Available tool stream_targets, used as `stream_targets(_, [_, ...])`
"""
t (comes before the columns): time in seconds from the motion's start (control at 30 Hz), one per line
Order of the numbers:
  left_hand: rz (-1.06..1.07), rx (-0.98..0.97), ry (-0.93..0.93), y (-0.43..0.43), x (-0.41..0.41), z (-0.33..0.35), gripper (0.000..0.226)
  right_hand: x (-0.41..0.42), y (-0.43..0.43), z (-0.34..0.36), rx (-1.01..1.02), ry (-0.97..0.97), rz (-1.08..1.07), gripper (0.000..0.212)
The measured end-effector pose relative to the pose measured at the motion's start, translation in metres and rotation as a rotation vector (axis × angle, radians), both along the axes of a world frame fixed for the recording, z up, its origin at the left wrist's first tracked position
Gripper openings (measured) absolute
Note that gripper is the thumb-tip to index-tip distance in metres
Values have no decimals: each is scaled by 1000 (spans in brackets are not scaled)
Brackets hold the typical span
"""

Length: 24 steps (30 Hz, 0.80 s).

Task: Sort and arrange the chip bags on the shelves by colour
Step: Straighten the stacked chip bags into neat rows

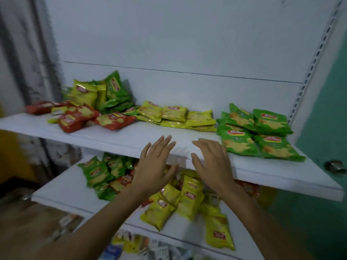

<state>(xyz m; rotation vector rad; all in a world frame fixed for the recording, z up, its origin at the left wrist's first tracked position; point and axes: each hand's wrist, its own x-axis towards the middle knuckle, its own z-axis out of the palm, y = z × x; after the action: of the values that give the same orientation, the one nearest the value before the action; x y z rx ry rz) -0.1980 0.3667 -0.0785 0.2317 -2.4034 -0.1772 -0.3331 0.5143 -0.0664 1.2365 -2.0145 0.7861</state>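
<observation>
While both hands hover over the front edge of the upper shelf, neither holds anything. The left hand (154, 166) has its fingers straight and spread, and the right hand (210, 162) just beside it is splayed the same way, palm down. Whether either touches the board I cannot tell.

Just beyond the fingertips is a bare strip of the upper shelf (131, 136). Behind it the yellow chip bags (178, 117) lie flat in a group at mid-shelf, with the green chip bags (257, 136) in a neat block to their right. At the left a mixed pile (90, 106) jumbles red, yellow and green together. On the lower shelf (62, 192), more loose bags (178, 201) of all three colours lie unsorted.

The sorting looks partly done, and the mixed pile seems the likely next source. Lift one bag at a time by its sealed edge, lightly, since the chips crush easily. Lay it flat on its own colour group, label up. Give red its own patch, apart from yellow.
</observation>
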Motion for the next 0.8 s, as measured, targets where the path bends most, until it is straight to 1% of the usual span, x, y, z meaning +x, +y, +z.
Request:
stream_targets(0.1, [162, 4, -41, -53, 80, 1, 63, 69, -74, 7, 48, -2, 144, 41])
stream_targets(0.2, [284, -8, -89, -93, 153, -1, 66, 123, -129, 15, 82, -9, 246, 40])
stream_targets(0.3, [356, -4, -109, -120, 206, -6, 68, 154, -166, 18, 118, -36, 313, 41])
stream_targets(0.37, [383, 2, -107, -133, 226, -6, 68, 164, -185, 21, 144, -69, 344, 43])
stream_targets(0.47, [403, 12, -88, -150, 236, -2, 71, 169, -210, 23, 150, -86, 367, 41])
stream_targets(0.6, [404, -17, -63, -180, 227, 11, 73, 165, -247, 32, 139, -75, 382, 43])
stream_targets(0.73, [350, -51, -80, -229, 200, 33, 72, 136, -290, 60, 141, -61, 359, 49])
stream_targets(0.8, [325, -96, -77, -259, 180, 49, 69, 113, -313, 79, 130, -116, 324, 51])
